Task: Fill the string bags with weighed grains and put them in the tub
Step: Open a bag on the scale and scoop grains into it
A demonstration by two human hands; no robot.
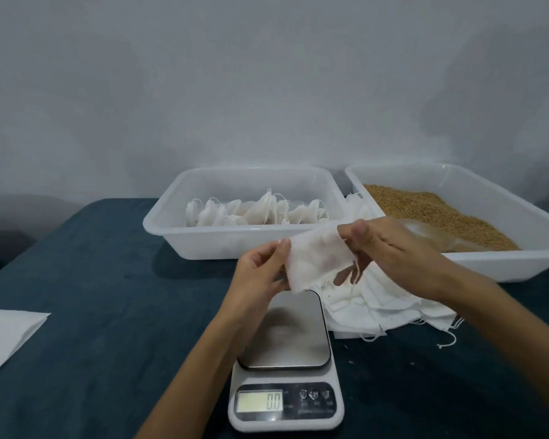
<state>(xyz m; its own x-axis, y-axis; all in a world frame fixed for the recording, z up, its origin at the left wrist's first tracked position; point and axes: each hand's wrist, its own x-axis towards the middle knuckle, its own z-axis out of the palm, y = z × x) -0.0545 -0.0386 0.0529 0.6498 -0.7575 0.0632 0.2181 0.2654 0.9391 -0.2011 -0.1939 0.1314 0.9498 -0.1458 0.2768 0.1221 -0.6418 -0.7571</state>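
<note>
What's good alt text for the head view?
Two hands, left hand and right hand, hold an empty white bag above a scale reading zero. Behind are a tub of filled bags and a tray of grain, on a dark table.

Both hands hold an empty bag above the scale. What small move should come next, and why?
Probably spread the flat white cloth drawstring bag open at its mouth: left hand and right hand pinch opposite edges, and the brown grain remains untouched.

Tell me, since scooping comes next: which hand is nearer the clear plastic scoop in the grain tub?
Right. The right hand is just in front of the clear plastic scoop; the left hand is well off to its left.
</note>
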